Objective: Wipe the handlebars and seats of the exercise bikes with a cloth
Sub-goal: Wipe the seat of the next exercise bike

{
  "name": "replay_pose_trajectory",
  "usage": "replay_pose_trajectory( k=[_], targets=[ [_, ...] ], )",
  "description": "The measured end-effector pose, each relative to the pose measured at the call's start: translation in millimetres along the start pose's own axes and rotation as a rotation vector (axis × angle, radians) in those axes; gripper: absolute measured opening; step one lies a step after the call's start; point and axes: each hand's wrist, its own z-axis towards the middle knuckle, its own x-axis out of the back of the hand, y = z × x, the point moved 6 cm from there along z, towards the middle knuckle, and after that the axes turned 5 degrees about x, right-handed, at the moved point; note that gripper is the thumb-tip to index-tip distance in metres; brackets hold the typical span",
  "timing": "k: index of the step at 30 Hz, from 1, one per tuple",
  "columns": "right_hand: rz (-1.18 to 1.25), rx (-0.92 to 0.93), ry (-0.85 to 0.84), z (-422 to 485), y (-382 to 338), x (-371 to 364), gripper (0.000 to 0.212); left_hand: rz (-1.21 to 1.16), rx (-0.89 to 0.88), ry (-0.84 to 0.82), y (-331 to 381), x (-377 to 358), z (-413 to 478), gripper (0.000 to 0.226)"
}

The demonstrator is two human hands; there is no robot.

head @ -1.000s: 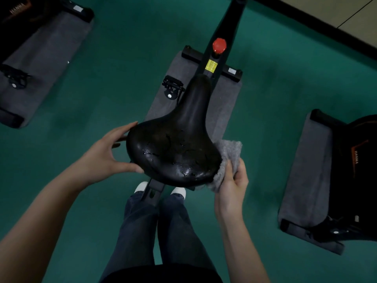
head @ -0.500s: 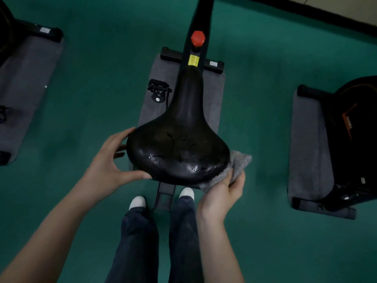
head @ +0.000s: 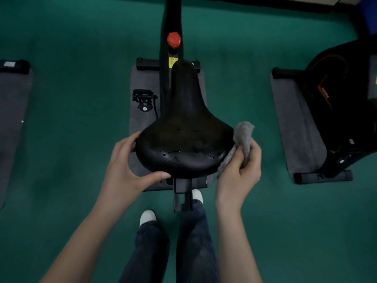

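Left hand (head: 130, 166) cups the saddle's (head: 183, 139) rear-left edge, fingers spread, bracing it against the push of wiping; right hand (head: 240, 168) bunches the grey cloth (head: 242, 139), pressing it to the saddle's right flank, between both hands

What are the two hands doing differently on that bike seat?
The left hand is bare and spread open, thumb and fingers bracing the left rear edge of the black saddle; the right hand is curled shut around a grey cloth. The left hand touches the saddle directly, while the right hand presses the cloth against its right side. Both work at the saddle's wide rear end.
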Motion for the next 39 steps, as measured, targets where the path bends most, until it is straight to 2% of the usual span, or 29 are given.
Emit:
replay_pose_trajectory(
  k=[4,5,8,12,14,16,18,23,27,29,32,34,36,39],
  targets=[
    [-0.097,0.428,-0.17,-40,-33,-14,0.037,-0.011,0.006,0.002,0,-1,-1,0.092],
    [-0.103,0.478,-0.21,-45,-35,-16,0.038,-0.018,0.007,0.0,0,-1,-1,0.092],
    [-0.152,0.428,-0.241,-22,-33,-13,0.029,-0.037,0.003,-0.008,3,-1,-2,0.088],
    [-0.222,0.182,-0.221,14,-24,-16,0.022,-0.044,0.032,-0.011,3,0,-2,0.093],
    [-0.262,0.278,-0.266,1,-37,-23,0.024,-0.035,0.041,-0.009,3,1,-2,0.094],
    [-0.292,0.484,-0.397,-23,-51,-29,0.031,-0.035,0.042,-0.001,4,2,-2,0.094],
    [-0.272,0.595,-0.538,-23,-55,-32,0.035,-0.039,0.043,0.0,5,1,-2,0.095],
    [-0.276,0.427,-0.536,20,-51,-36,0.027,-0.058,0.07,-0.005,5,-1,-3,0.099],
    [-0.222,0.604,-0.694,-19,-62,-37,0.037,-0.07,0.087,0.004,2,-3,-3,0.104],
    [-0.174,0.604,-0.736,-15,-64,-35,0.037,-0.075,0.089,0.007,1,-4,-3,0.103],
    [-0.09,0.42,-0.533,29,-67,-33,0.026,-0.081,0.092,0.008,1,-4,-4,0.103],
    [-0.08,0.394,-0.423,53,-73,-38,0.023,-0.086,0.099,0.006,-1,-4,-4,0.104],
    [-0.118,0.391,-0.488,60,-77,-56,0.024,-0.09,0.107,0.006,-2,-5,-5,0.105],
    [-0.223,0.451,-0.718,41,-77,-79,0.029,-0.106,0.107,0.007,-1,-6,-5,0.104]
  ],
)
